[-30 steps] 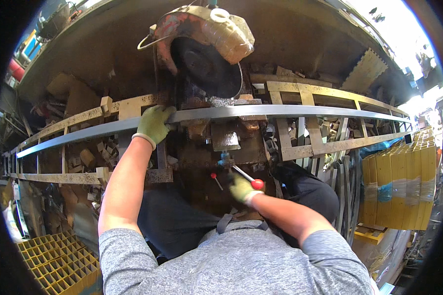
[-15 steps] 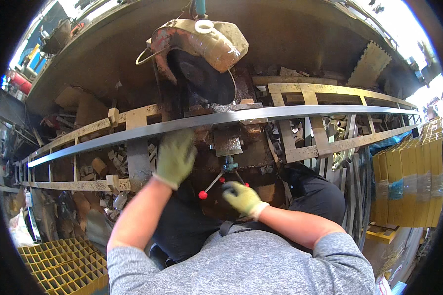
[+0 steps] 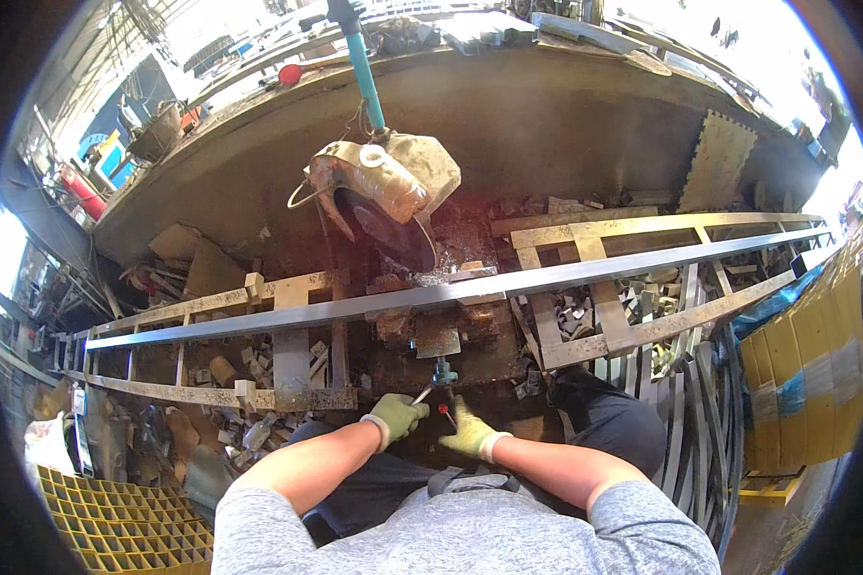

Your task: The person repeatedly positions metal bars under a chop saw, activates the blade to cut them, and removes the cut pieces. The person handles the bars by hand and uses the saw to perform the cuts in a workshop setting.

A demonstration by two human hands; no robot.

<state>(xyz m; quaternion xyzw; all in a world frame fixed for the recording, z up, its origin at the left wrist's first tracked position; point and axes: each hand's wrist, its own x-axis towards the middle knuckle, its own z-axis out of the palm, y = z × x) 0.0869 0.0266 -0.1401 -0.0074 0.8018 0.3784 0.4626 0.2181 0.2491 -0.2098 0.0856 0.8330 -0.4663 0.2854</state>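
My left hand (image 3: 398,419), in a pale yellow-green work glove, is closed around a spoke (image 3: 422,394) of the vise's turning handle. To its right, my right hand (image 3: 471,431) wears a matching glove; its fingers are spread around a red-knobbed spoke (image 3: 443,409), and I see no firm grip. The spokes meet at a greenish hub (image 3: 442,372) below the rusty vise (image 3: 438,337). A long grey metal bar (image 3: 355,309) lies across the vise. Behind it, the cut-off saw's dark disc (image 3: 385,233) is raised above the bar.
Flat metal frames (image 3: 585,251) lie beneath the bar on both sides. Metal offcuts (image 3: 573,316) are scattered below. Long strips (image 3: 681,422) and wrapped yellow stacks (image 3: 801,379) stand right, a yellow grid (image 3: 125,517) lower left. A teal saw handle (image 3: 362,77) rises from the saw.
My left hand has left the bar and come down onto the handle spoke. My right hand has shifted slightly downward. The view has tilted up, showing more of the saw handle.
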